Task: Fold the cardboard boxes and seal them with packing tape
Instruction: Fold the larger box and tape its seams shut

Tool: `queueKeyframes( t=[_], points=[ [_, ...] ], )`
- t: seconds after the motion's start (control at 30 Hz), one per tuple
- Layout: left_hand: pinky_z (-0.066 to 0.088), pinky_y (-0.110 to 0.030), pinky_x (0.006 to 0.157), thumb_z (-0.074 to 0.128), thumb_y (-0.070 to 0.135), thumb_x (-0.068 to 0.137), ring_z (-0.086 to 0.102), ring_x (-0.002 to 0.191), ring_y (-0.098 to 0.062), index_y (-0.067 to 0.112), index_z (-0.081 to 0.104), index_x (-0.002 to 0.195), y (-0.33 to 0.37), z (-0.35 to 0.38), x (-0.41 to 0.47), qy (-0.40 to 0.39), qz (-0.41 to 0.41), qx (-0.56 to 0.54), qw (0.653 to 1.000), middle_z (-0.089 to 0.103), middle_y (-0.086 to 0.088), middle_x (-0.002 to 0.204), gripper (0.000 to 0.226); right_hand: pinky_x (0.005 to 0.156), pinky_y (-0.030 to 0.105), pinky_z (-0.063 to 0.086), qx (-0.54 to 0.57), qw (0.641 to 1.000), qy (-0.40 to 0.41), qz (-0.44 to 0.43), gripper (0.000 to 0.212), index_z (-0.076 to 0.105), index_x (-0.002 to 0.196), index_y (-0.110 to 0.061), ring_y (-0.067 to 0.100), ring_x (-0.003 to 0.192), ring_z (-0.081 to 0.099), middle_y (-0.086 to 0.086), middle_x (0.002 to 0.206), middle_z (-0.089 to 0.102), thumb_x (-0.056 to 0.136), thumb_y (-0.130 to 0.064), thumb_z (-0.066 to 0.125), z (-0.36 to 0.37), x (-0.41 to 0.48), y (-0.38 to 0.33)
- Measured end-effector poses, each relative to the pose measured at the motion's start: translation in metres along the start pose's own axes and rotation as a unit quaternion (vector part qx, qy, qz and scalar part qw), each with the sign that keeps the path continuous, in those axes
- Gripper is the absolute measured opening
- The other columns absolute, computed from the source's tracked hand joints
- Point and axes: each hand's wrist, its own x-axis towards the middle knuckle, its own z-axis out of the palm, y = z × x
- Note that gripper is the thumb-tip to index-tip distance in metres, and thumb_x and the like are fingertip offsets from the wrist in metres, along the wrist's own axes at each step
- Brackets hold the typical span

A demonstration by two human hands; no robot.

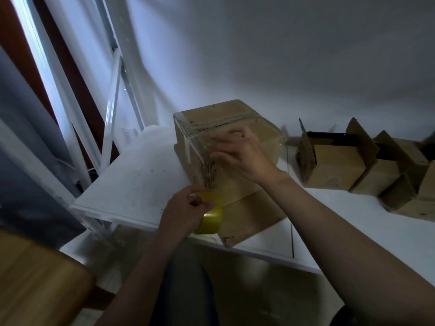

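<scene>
A closed cardboard box (pixel 226 114) stands tilted on a flat piece of cardboard (pixel 249 215) at the middle of the white table (pixel 131 182). Clear packing tape (pixel 190 135) runs over its top seam and down its near face. My right hand (pixel 242 154) presses flat on that taped face with spread fingers. Just below the box, my left hand (pixel 186 212) grips a yellow-green tape roll (pixel 211 217), and a strip of tape stretches from the roll up to the box.
Several unsealed cardboard boxes (pixel 341 161) with raised flaps crowd the table's right side. A white metal frame (pixel 113 95) stands at the back left. A wooden surface (pixel 35 278) sits at the lower left, below the table edge.
</scene>
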Motion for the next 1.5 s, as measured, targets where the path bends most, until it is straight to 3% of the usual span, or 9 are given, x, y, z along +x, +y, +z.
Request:
queueKeyframes(
  t=[0.13, 0.3, 0.57, 0.8, 1.0, 1.13, 1.3, 1.4, 1.5],
  points=[
    [0.058, -0.051, 0.089, 0.074, 0.061, 0.063, 0.066, 0.104, -0.022, 0.036, 0.062, 0.126, 0.001, -0.012, 0.005, 0.006, 0.004, -0.009, 1.0, 0.069, 0.001, 0.116, 0.069, 0.084, 0.034, 0.031, -0.029, 1.0, -0.007, 0.002, 0.04, 0.072, 0.12, -0.044, 0.012, 0.111, 0.048, -0.023, 0.132, 0.064, 0.089, -0.062, 0.054, 0.026, 0.003, 0.01],
    [0.056, -0.049, 0.093, 0.079, 0.038, 0.083, 0.064, 0.107, -0.022, 0.033, 0.061, 0.127, -0.006, -0.019, 0.016, 0.01, 0.002, -0.002, 1.0, 0.067, 0.002, 0.119, 0.048, 0.092, 0.035, 0.03, -0.05, 0.997, 0.048, -0.044, 0.046, 0.068, 0.129, -0.04, 0.014, 0.115, 0.05, -0.022, 0.14, 0.058, 0.086, -0.057, 0.063, 0.041, -0.004, 0.022],
    [0.056, -0.05, 0.093, 0.079, 0.036, 0.084, 0.064, 0.107, -0.021, 0.033, 0.06, 0.129, -0.014, -0.021, 0.022, 0.006, 0.0, -0.015, 1.0, 0.066, 0.0, 0.121, 0.048, 0.103, 0.04, 0.026, -0.138, 0.987, -0.075, -0.024, 0.093, 0.034, 0.156, -0.038, 0.021, 0.128, 0.04, -0.016, 0.161, 0.032, 0.076, -0.072, 0.068, 0.034, -0.018, 0.028],
    [0.057, -0.051, 0.092, 0.078, 0.038, 0.084, 0.064, 0.105, -0.02, 0.031, 0.061, 0.131, -0.017, -0.023, 0.025, 0.009, 0.0, -0.016, 1.0, 0.067, 0.0, 0.118, 0.051, 0.103, 0.037, 0.024, -0.116, 0.987, 0.014, 0.11, 0.06, 0.052, 0.143, -0.044, 0.016, 0.116, 0.04, -0.016, 0.141, 0.051, 0.094, -0.074, 0.035, 0.049, -0.011, -0.014],
    [0.057, -0.052, 0.092, 0.078, 0.038, 0.084, 0.064, 0.105, -0.02, 0.032, 0.061, 0.13, -0.019, -0.027, 0.026, 0.002, -0.002, -0.03, 1.0, 0.064, 0.006, 0.11, 0.05, 0.119, 0.051, 0.013, -0.145, 0.98, 0.057, 0.122, 0.074, 0.052, 0.145, -0.036, 0.027, 0.128, 0.04, -0.002, 0.142, 0.05, 0.079, -0.069, 0.063, 0.073, -0.017, -0.016],
    [0.057, -0.052, 0.092, 0.079, 0.037, 0.084, 0.064, 0.105, -0.021, 0.032, 0.062, 0.129, -0.018, -0.029, 0.024, 0.001, 0.0, -0.042, 0.999, 0.066, 0.003, 0.11, 0.049, 0.119, 0.052, 0.01, -0.116, 0.986, 0.043, 0.11, 0.078, 0.051, 0.146, -0.037, 0.027, 0.129, 0.041, -0.001, 0.142, 0.05, 0.077, -0.073, 0.062, 0.066, -0.018, -0.014],
    [0.056, -0.033, 0.075, 0.075, 0.032, 0.088, 0.062, 0.1, -0.015, 0.04, 0.056, 0.119, -0.015, -0.026, 0.014, -0.005, 0.03, -0.046, 0.999, 0.062, 0.006, 0.107, 0.037, 0.123, 0.055, 0.002, -0.029, 0.995, 0.004, 0.097, 0.076, 0.052, 0.147, -0.033, 0.023, 0.137, 0.038, -0.005, 0.147, 0.049, 0.08, -0.063, 0.072, 0.047, -0.019, -0.012],
    [0.059, -0.044, 0.084, 0.073, 0.034, 0.089, 0.062, 0.105, -0.018, 0.045, 0.056, 0.113, -0.008, -0.022, 0.004, -0.02, 0.042, -0.072, 0.996, 0.064, 0.003, 0.112, 0.031, 0.121, 0.051, 0.028, 0.187, 0.977, 0.05, 0.092, 0.052, 0.065, 0.135, -0.02, 0.018, 0.137, 0.046, 0.0, 0.141, 0.056, 0.086, -0.031, 0.08, 0.012, -0.03, -0.021],
    [0.059, -0.043, 0.084, 0.071, 0.022, 0.093, 0.062, 0.104, -0.016, 0.042, 0.058, 0.11, 0.001, -0.014, -0.005, -0.047, 0.062, -0.098, 0.992, 0.064, 0.005, 0.112, 0.03, 0.106, 0.039, 0.047, 0.218, 0.969, 0.052, 0.103, 0.025, 0.076, 0.112, -0.025, 0.017, 0.122, 0.058, -0.002, 0.122, 0.064, 0.088, -0.028, 0.078, -0.015, -0.047, -0.035]
  ],
)
